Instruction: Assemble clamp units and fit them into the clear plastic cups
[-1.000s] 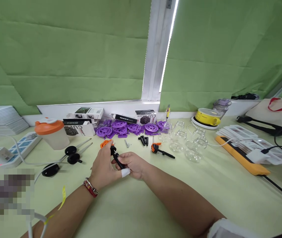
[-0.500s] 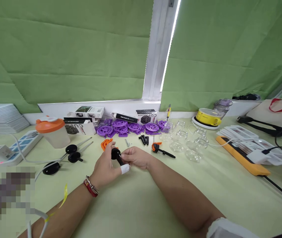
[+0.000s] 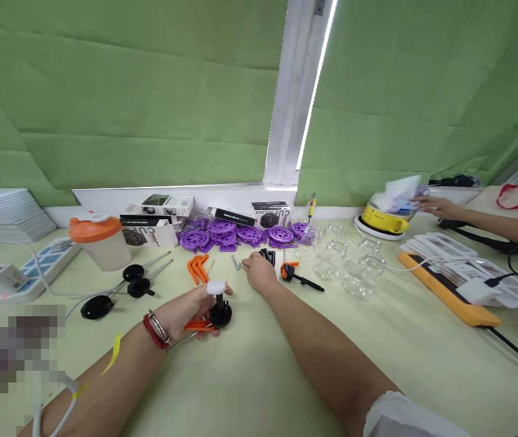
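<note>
A black plastic part with a round base and an upright stem (image 3: 221, 313) is gripped in my left hand (image 3: 195, 309), whose thumb wears a white cover. An orange piece (image 3: 198, 326) and a thin metal rod (image 3: 183, 341) lie under the same fingers. My right hand (image 3: 260, 273) is down at the table with its fingertips drawn together beside the small screws (image 3: 235, 262); what they pinch is hidden. Just behind it are short black pieces (image 3: 268, 255). Between the hands and the boxes rest orange hooked pieces (image 3: 198, 269).
Purple wheel-shaped parts (image 3: 195, 241) line the back before the boxes (image 3: 149, 233). Clear cups (image 3: 331, 250) and a black-and-orange assembly (image 3: 302, 279) stand right. Round black parts with rods (image 3: 138, 287) lie left. Another person's hand (image 3: 436, 206) reaches over the yellow cup (image 3: 385, 220).
My left hand has turned and come nearer with the black part, showing its round base. My right hand has left that part for the screws. Another person's arm has entered at right.
</note>
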A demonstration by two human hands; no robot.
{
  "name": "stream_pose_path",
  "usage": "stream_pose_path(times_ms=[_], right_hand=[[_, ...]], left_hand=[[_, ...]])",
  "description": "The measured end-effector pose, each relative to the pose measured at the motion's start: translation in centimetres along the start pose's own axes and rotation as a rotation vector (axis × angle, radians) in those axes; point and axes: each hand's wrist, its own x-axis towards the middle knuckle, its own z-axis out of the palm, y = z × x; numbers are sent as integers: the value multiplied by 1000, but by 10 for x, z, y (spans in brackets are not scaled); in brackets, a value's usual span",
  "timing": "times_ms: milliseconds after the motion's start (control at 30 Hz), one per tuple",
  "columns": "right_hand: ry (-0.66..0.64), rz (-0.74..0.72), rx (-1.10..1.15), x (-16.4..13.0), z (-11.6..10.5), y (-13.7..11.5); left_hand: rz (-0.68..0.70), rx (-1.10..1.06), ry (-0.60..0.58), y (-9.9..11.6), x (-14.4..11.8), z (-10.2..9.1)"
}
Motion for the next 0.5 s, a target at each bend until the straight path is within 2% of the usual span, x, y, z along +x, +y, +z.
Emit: stream_pose_path(times_ms=[133, 233, 500], right_hand=[[2, 5, -44, 1, -2, -2], [14, 14, -33, 2, -2, -1], [40, 24, 131, -6, -9, -4]], left_hand=[[-4, -5, -54, 0, 5, -5], [1, -7, -49, 1, 5, -5], [-15, 17, -25, 2, 3, -2]])
